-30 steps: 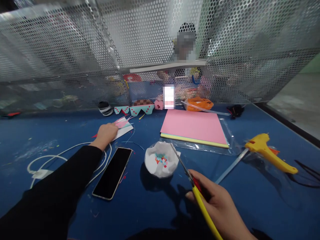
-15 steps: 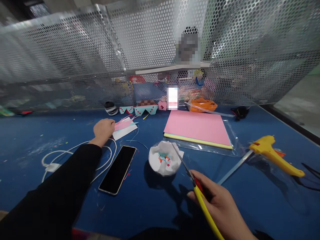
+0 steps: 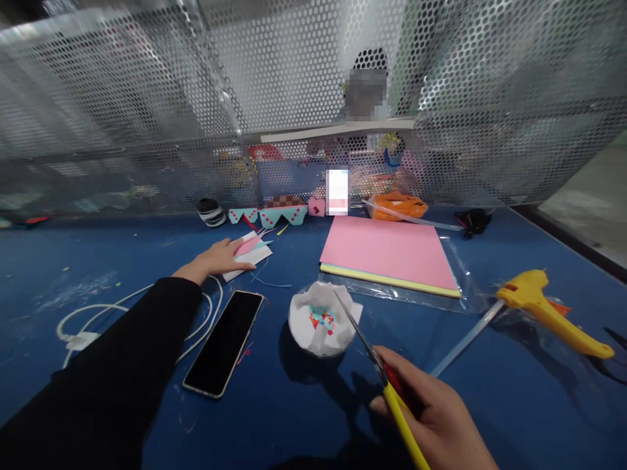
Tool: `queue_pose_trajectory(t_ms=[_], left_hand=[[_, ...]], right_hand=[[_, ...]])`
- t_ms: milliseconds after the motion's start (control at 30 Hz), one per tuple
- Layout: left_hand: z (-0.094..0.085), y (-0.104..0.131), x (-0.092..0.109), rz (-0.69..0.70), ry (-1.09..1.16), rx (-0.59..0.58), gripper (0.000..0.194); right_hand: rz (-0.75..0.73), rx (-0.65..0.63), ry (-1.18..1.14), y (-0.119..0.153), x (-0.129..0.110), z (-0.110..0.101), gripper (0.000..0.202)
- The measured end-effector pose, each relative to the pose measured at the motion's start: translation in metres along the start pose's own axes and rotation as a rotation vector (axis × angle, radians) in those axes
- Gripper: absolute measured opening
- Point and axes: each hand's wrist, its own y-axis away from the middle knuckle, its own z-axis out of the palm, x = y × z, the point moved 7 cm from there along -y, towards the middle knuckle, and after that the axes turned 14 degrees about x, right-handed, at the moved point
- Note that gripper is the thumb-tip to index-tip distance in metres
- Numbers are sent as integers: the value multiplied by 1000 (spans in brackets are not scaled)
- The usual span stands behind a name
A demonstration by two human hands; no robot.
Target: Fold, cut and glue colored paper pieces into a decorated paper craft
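Observation:
My left hand (image 3: pixel 214 258) reaches over white paper (image 3: pixel 258 255) and thin pink and light blue paper strips (image 3: pixel 249 244). Its thumb is spread away from the fingers, and the hand looks to rest on the paper's near edge. In my right hand (image 3: pixel 434 405) are scissors (image 3: pixel 404 427) with yellow and red handles. Their blades look closed and point forward and left, the tips overlapping the rim of a bowl (image 3: pixel 300 326) lined with crumpled white paper. Small red, orange and light blue paper bits (image 3: pixel 322 320) lie inside the bowl.
Near my left arm are a phone (image 3: pixel 224 344) and a white cable (image 3: pixel 83 341). Pink and yellow paper sheets (image 3: pixel 386 251) lie behind the bowl. A yellow glue gun (image 3: pixel 553 313) sits right. Light blue cut-outs (image 3: pixel 283 215) stand before a perforated metal screen (image 3: pixel 313 72); a person is behind it.
My left hand has shifted right over the paper and its thumb has spread away from the fingers. My right hand still holds the scissors near the bowl. The view has moved slightly.

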Motion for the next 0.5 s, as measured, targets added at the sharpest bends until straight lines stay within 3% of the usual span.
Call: queue_pose_trajectory(t_ms=[167,500], left_hand=[[9,4,-1,52,-25,-50,55],[-3,-16,-16,53,-65,5,39]], right_hand=[[-26,-1,8,0,-3,-4,47],[5,6,-9,-2,-6,-3,47]])
